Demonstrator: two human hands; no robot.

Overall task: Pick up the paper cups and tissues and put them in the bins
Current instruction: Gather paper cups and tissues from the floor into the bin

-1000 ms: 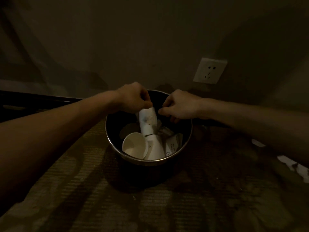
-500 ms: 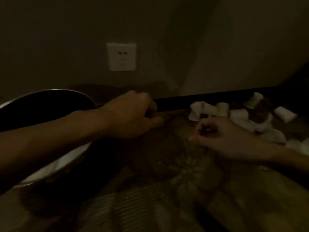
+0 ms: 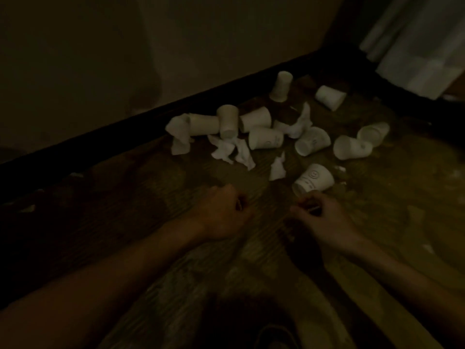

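Several white paper cups lie tipped on the carpet by the wall, with crumpled tissues among them. The nearest cup (image 3: 314, 180) has a printed face and lies on its side just beyond my right hand (image 3: 319, 216). A small tissue scrap (image 3: 277, 168) lies left of it, and a larger crumpled tissue (image 3: 231, 151) farther left. My left hand (image 3: 226, 212) hovers a little short of the pile. Both hands have curled fingers and hold nothing. The bin is out of view.
A dark skirting board (image 3: 125, 132) runs diagonally along the wall behind the pile. A pale curtain (image 3: 415, 46) hangs at the top right. Patterned carpet (image 3: 176, 248) covers the floor. The scene is very dim.
The view has swung right, away from the bin, which has left the frame. Both hands, empty, have moved from over the bin to just short of the cup pile.
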